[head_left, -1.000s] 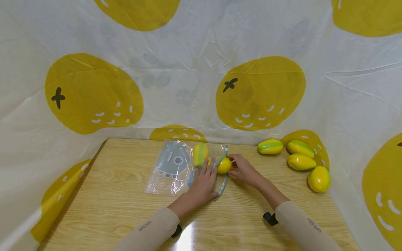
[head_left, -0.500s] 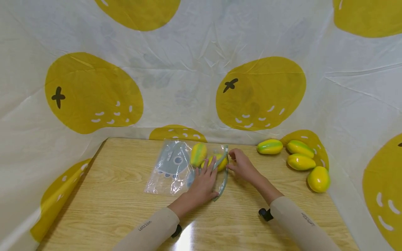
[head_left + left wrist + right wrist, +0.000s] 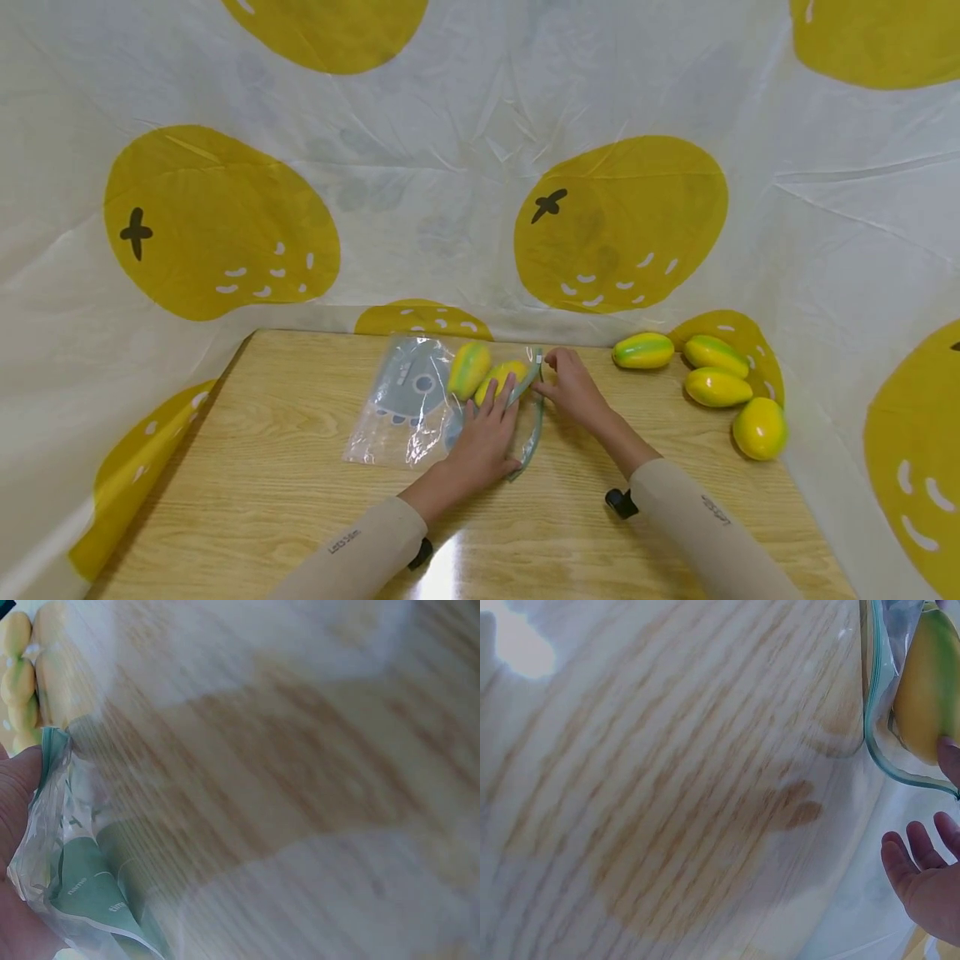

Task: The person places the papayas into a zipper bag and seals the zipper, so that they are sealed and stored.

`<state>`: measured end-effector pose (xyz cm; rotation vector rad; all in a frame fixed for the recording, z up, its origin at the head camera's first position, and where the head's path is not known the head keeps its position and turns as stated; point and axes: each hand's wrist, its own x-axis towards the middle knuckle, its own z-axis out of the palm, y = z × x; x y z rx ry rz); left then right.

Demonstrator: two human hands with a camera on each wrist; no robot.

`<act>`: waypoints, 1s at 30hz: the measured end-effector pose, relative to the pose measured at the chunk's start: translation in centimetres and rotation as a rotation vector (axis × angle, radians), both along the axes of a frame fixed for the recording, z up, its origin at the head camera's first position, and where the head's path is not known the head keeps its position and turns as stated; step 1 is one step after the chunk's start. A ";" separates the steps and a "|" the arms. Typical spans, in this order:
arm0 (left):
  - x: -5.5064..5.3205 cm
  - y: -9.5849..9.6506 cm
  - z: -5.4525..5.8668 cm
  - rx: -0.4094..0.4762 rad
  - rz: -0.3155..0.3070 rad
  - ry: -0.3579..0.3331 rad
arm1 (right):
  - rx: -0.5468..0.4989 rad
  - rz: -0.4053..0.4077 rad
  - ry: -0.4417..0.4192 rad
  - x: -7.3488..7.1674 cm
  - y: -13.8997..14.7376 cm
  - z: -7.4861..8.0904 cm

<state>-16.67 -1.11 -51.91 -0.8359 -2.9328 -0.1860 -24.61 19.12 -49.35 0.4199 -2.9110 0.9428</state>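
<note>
A clear zip bag [image 3: 375,433] with a blue-grey cartoon print lies flat, its green-edged mouth facing right. Inside are two yellow-and-green papaya-like fruits: one [image 3: 469,369] near the print, another [image 3: 501,379] closer to the mouth. My left hand [image 3: 483,433] rests over the bag's mouth, straight fingers spread on the upper film, thumb by the lower corner. In the left wrist view that thumb [image 3: 21,776] lies against the green zip edge. My right hand [image 3: 573,387] is at the mouth's far corner, fingers loosely bent and apart. Its thumb [image 3: 949,759] overlaps the mouth edge beside a fruit.
At the table's back right lie more papaya-like fruits: one alone [image 3: 643,351], two side by side [image 3: 716,357], and one [image 3: 760,428] by the right edge. A white cloth with printed yellow fruit [image 3: 435,250] surrounds the wooden table [image 3: 285,517] behind and on both sides.
The second fruit has slid left, deeper into the bag, and the first has shifted slightly left and tilted. My right hand has let go of the fruit and moved up to the mouth's corner.
</note>
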 end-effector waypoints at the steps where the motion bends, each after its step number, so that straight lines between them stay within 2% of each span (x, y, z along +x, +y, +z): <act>1: 0.0 0.0 0.0 -0.001 0.000 -0.002 | -0.003 -0.001 -0.007 0.0 0.0 0.0; 8: 0.1 0.0 0.0 0.023 -0.008 -0.004 | -0.028 -0.009 -0.084 0.5 1.1 0.4; 15: 0.1 -0.1 0.0 0.027 -0.004 -0.003 | -0.082 -0.035 -0.125 1.7 3.6 0.9; 23: 0.0 0.0 0.0 0.009 -0.002 0.033 | -0.092 -0.083 -0.100 3.6 7.2 1.3; 30: -0.1 0.0 -0.3 0.036 -0.010 0.039 | -0.099 -0.111 -0.091 5.2 10.3 1.9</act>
